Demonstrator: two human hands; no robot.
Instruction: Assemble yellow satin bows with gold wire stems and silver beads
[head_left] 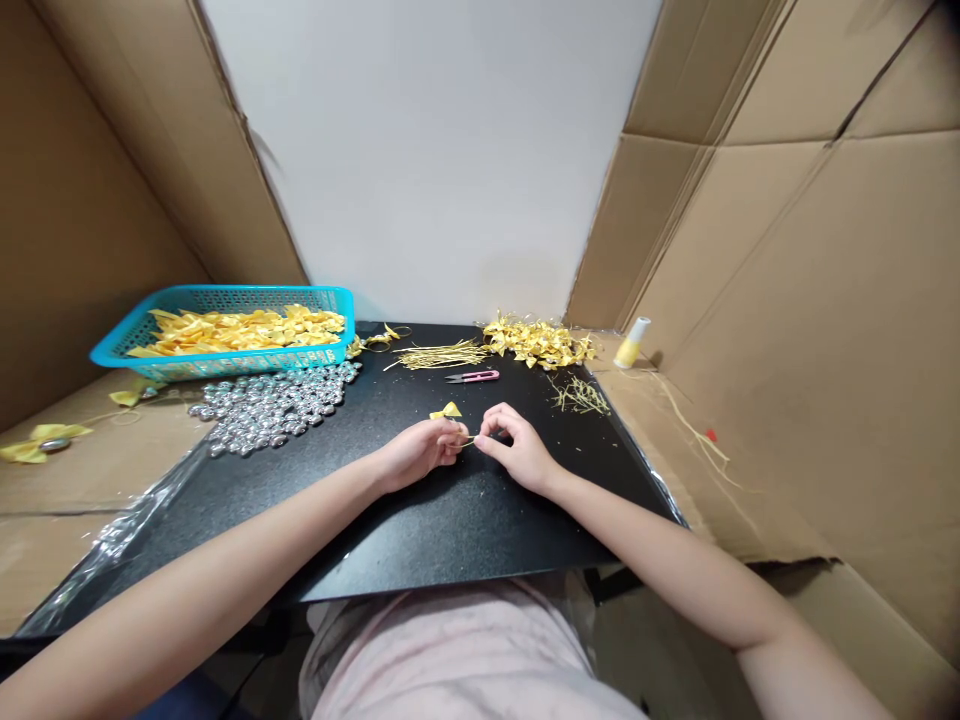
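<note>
Between the fingers of my left hand point(426, 455) is a yellow ribbon bow point(448, 410), its loops standing up above the thumb. A thin yellow cord point(468, 441) runs from the bow across to my right hand point(517, 450), whose thumb and forefinger pinch its end. Both hands are closed and close together above the black table point(420, 545). Whether a bead sits in the bow is hidden by the left fingers. Beyond the hands lie pink-handled thread snips point(472, 377) and a bundle of cut yellow cords point(439, 355).
A blue basket point(105, 350) of yellow bows stands at the back left, behind many silver beads point(274, 408). At the back right are a pile of yellow bows point(536, 342), cord scraps point(581, 395) and a thread cone point(632, 343). Cardboard walls point(840, 300) flank the table.
</note>
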